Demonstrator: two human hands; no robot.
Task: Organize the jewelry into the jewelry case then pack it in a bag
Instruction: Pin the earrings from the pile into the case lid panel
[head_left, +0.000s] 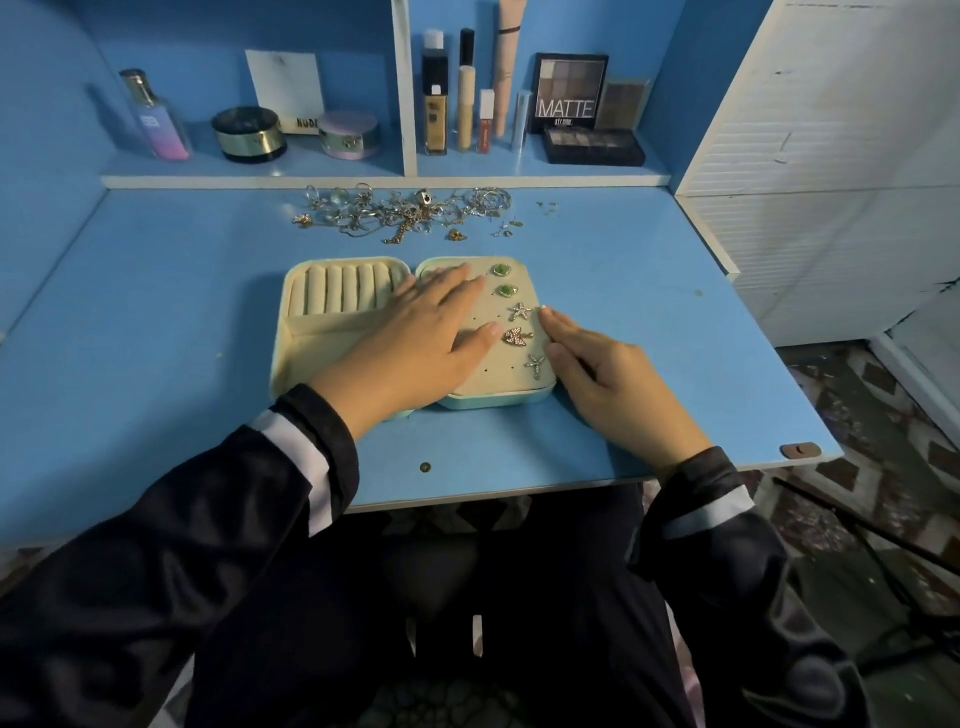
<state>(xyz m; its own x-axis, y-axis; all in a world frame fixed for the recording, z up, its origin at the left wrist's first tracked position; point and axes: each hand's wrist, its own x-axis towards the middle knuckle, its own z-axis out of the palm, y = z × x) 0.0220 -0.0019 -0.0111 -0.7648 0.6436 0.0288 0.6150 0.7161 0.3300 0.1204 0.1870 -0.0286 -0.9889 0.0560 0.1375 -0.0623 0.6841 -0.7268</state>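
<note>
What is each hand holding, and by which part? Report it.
Nothing is gripped. The left hand lies flat on the earring panel of the jewelry case; the right hand only touches the case's right edge.

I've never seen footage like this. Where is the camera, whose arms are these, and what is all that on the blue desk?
There is no machine here: a person wears one camera on the head, so you look down at their own arms. The left hand lies flat on an open jewelry case, on its padded earring panel, where five earrings are pinned. The right hand touches the panel's right edge; neither hand seems to hold anything. A jewelry pile lies at the back of the desk, and cosmetics stand on the shelf behind.
</note>
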